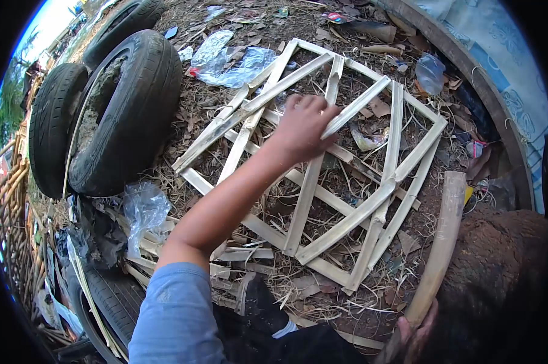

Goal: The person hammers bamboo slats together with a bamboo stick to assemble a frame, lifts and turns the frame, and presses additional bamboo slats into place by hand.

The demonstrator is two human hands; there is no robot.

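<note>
A flat lattice frame of pale split bamboo strips [304, 203] lies on the littered ground in front of me. My left hand [307, 124] reaches over its upper middle, fingers curled round one bamboo strip [362, 106] that runs from the hand to the upper right. The palm and the gripped end are hidden. At the lower right, my right hand [416, 333] is wrapped round the lower part of a thick bamboo piece [442, 242], which stands tilted beside the frame. Only some of the right fingers show.
Old tyres [131, 112] stand at the left, with another tyre [107, 297] below. Clear plastic bags [146, 209] and dry scraps litter the ground. A brown mound [498, 261] is at the right. A curved rim [498, 91] borders patterned blue sheeting [510, 42].
</note>
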